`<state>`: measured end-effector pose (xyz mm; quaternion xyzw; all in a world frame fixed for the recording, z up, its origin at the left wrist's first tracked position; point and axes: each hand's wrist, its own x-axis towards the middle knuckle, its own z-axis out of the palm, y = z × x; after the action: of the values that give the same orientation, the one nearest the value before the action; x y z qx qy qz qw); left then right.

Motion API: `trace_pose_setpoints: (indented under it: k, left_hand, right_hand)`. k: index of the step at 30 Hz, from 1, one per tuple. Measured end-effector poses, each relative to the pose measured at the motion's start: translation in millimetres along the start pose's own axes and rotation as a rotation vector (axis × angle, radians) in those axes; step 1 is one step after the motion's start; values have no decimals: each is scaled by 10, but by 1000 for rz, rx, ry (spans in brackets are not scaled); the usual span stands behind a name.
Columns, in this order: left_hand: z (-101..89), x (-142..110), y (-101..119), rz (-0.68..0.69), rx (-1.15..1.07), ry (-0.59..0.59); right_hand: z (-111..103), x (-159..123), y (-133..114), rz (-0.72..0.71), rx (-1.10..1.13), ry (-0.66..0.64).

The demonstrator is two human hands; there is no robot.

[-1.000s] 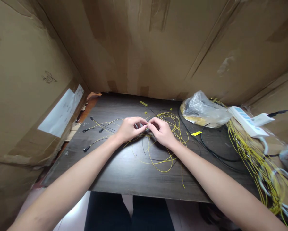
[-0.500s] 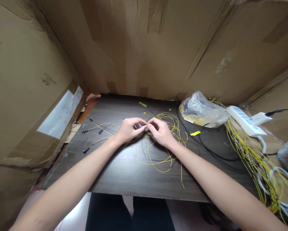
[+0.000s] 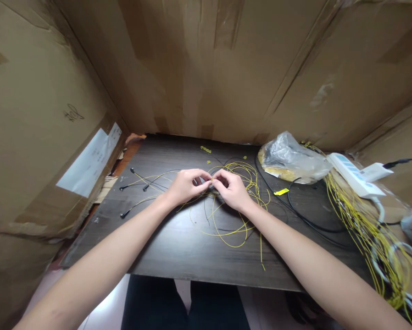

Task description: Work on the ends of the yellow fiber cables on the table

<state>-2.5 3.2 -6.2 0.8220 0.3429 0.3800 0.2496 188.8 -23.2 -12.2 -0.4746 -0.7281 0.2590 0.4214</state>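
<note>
My left hand [image 3: 189, 187] and my right hand [image 3: 232, 189] meet at the fingertips over the middle of the table. Both are closed in a pinch around a small yellow piece [image 3: 212, 179], mostly hidden by the fingers. Beneath and around them lies a loose tangle of thin yellow wires [image 3: 256, 176], mixed with thin black ones. To the left, black wires end in several small black connectors [image 3: 125, 214], which lie apart on the table. Beyond the hands are a short strip of small yellow pieces [image 3: 206, 150] and two single pieces, one a yellow bit [image 3: 245, 157].
A clear plastic bag [image 3: 292, 158] sits at the back right, near a black cable with a yellow tag [image 3: 281, 192]. Farther right are a white power strip [image 3: 355, 174] and a thick bundle of yellow wires [image 3: 362, 233]. Cardboard walls [image 3: 178, 68] enclose the dark table [image 3: 164, 256].
The whole view has shifted slightly, so things appear a little farther right. My hands keep the same pinch at the same spot over the wires.
</note>
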Motion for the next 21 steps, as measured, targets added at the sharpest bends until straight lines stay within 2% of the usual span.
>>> trace_pose_setpoints:
  k: [6,13,21]
  left_hand:
    - [3,3,-1,29,-2,18]
    - [2,5,-11,47,18,26]
    - [-10,4,-21,73,25,26]
  right_hand:
    - [-1,3,7,-19,-80,8]
    - [-3,8,-1,-17,-6,11]
    - [-6,6,4,-49,-62,6]
